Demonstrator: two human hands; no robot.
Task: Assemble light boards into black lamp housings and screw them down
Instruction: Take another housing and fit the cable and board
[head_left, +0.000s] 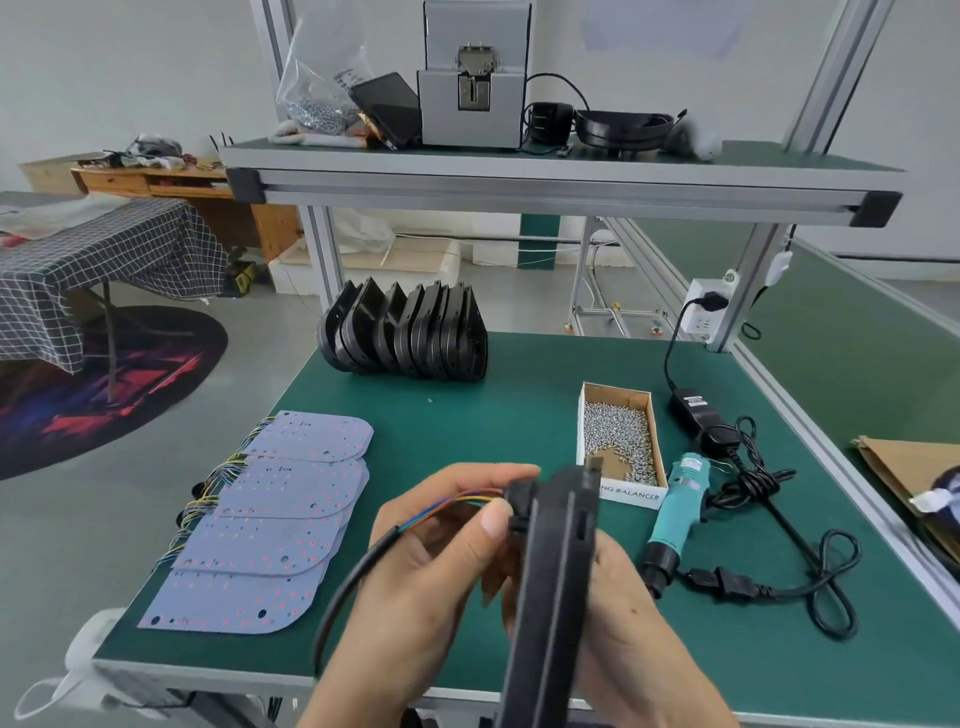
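My left hand (436, 561) pinches the wires (457, 503) at the top of a housing (550, 582) held on edge above the bench's (519, 415) near edge, right hand (639, 639) gripping it from behind, boards (275, 519) stacked at the left edge.

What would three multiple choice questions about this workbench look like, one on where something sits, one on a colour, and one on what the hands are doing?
1. Where does the box of screws sit?
A. on the upper shelf
B. on the green mat beside the screwdriver
C. on the floor

2. What colour is the electric screwdriver?
A. teal
B. red
C. yellow

3. What is the left hand doing?
A. resting flat on the mat
B. gripping the screwdriver
C. pinching the coloured wires at the black housing

Answers: B, the box lies just left of the screwdriver; A, its body is teal; C, thumb and fingers close on the wires.
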